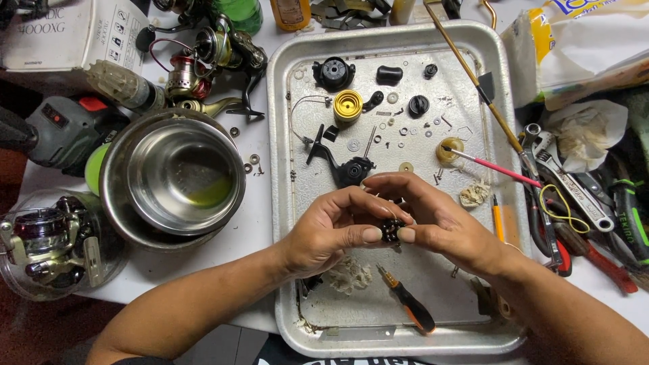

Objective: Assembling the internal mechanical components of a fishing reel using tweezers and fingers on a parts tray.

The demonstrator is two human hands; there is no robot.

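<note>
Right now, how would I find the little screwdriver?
Look at the big metal tray in the middle, then below the two hands. The screwdriver lies slanted near the tray's bottom edge, beside a crumpled white wad. It is the only tool with a black-and-orange handle inside the tray.

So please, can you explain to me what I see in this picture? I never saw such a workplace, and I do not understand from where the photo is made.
The photo comes from a camera worn on a person's head, looking down at their own two bare hands. The left hand and right hand together pinch a small black part above a metal tray. On the tray lie many small pieces: a gold spool, black caps, washers and a small screwdriver with an orange and black handle. Left of the tray stand a steel bowl and a clear tub holding a fishing reel. On the right lie a wrench and other hand tools.
</note>
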